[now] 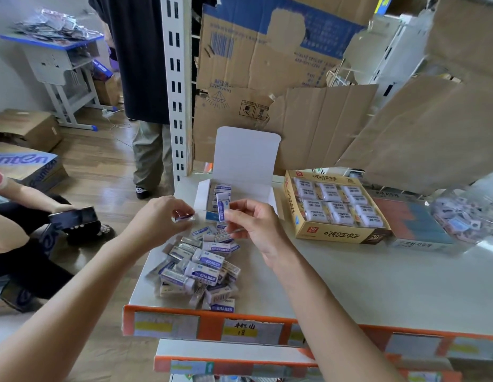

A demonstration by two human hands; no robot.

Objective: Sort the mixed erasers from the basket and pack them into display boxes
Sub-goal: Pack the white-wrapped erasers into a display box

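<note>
My right hand (253, 224) pinches one white eraser with a purple printed sleeve (222, 208), held upright at the front edge of the open white cardboard display box (245, 158), which is partly filled. My left hand (159, 216) pinches a second small wrapped eraser (183, 217) just left of the box. A loose pile of matching erasers (201, 267) lies on the white table (377, 285) below both hands.

bright, even light - warped edges

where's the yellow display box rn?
Yellow display box: head view, right of centre on the shelf top, between the open white box and the red-and-blue box.
</note>
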